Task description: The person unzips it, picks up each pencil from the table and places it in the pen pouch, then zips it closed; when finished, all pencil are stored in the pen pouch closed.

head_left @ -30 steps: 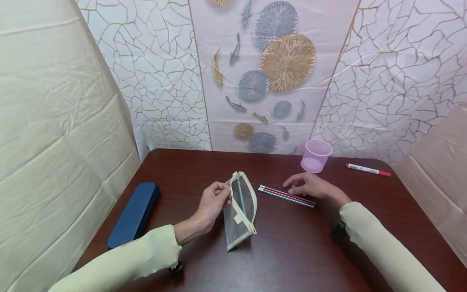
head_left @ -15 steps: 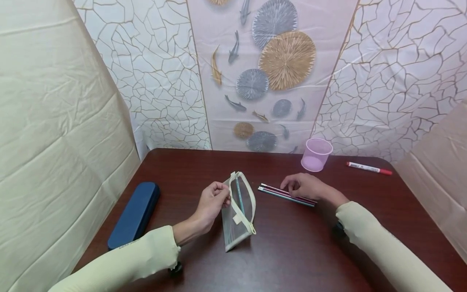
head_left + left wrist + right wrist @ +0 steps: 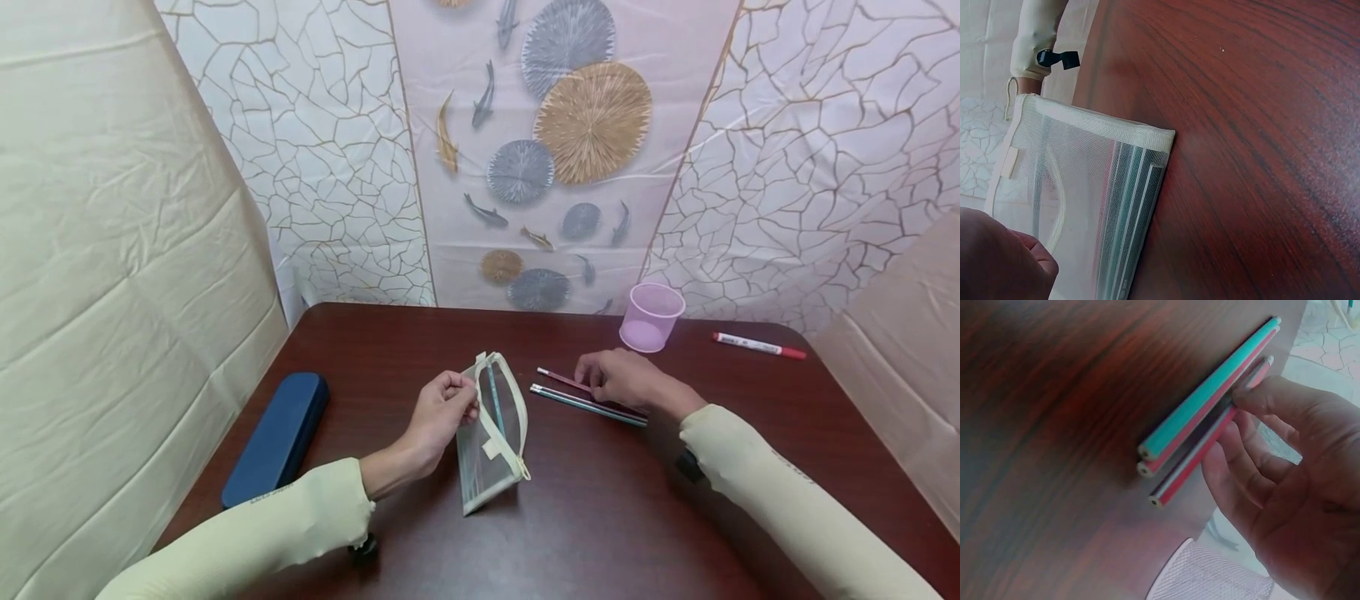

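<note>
Shifted since the earlier frame: one red pencil (image 3: 1190, 461), drawn by the right hand (image 3: 626, 379) away from its two neighbours toward the far side. On the dark table (image 3: 600, 525), largest item first, a blue case (image 3: 277, 437) lies closed at left. Near the middle stands a mesh pouch (image 3: 477, 479), mouth unzipped, its rim pinched by the fingers of the left hand (image 3: 438, 410). Inside leans a blue pencil (image 3: 497, 400); more rods, probably pencils, show through the mesh, so I judge filling well advanced. Far right, a pink cup (image 3: 649, 321) and a red marker (image 3: 757, 345) stand apart. Outstanding, I judge: the red pencil, gripped between right thumb and fingers, and the teal pencil (image 3: 1210, 387) lying against another.
</note>
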Tool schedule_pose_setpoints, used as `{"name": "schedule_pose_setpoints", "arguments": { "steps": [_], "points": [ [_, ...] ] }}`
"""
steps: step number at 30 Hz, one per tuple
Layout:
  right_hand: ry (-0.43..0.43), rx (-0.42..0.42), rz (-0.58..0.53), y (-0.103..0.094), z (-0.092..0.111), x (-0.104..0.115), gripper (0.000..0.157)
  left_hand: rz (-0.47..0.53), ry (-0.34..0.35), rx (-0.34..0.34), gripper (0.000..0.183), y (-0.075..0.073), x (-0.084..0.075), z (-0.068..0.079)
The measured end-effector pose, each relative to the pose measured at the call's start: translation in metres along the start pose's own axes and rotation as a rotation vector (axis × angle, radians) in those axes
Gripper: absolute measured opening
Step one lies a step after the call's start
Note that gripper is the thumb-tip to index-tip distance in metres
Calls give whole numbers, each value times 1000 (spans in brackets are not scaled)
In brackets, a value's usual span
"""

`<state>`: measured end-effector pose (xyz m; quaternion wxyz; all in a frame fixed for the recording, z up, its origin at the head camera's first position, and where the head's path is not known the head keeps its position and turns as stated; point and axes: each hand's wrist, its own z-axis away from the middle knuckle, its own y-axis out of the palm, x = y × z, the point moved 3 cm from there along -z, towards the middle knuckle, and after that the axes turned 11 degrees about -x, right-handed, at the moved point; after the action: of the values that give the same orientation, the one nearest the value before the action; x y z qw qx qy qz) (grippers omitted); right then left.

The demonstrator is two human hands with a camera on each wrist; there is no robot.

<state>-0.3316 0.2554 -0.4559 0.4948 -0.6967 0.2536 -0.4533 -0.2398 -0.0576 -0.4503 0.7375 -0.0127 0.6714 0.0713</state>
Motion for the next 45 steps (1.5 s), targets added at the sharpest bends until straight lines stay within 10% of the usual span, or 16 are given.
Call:
{"name": "schedule_pose_setpoints", "arguments": {
  "steps": [10, 27, 45],
  "points": [
    [-43, -292, -95, -23, -5, 42, 36, -3, -5, 16, 5, 4, -1, -3],
    [364, -366, -1119, 6, 12, 124, 34, -2, -5, 16, 6, 9, 0, -4],
    [479, -259, -1040, 37, 24, 143, 38, 4, 10, 26, 10, 20, 4, -1]
  ]
}}
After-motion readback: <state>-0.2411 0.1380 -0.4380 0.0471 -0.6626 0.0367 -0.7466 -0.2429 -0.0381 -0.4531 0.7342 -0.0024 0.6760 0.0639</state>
